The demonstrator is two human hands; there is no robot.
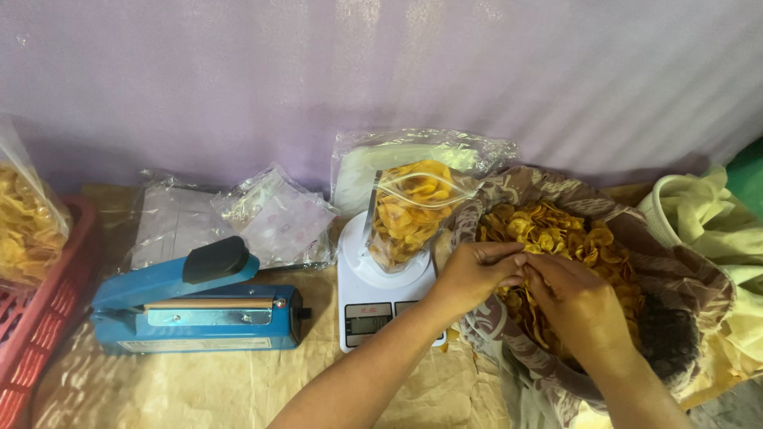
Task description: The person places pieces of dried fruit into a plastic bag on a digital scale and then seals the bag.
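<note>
My left hand and right hand meet over the chips, fingertips seemingly pinching a few, close to the open bag standing upright on the scale.

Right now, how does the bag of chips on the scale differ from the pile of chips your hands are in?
The clear zip bag stands upright on the white scale, while the loose pile lies spread in a patterned cloth-lined container. The bag holds a small portion; the pile is far larger. Both hands, left hand and right hand, are at the pile, not the bag. Both hold the same yellow chips.
</note>
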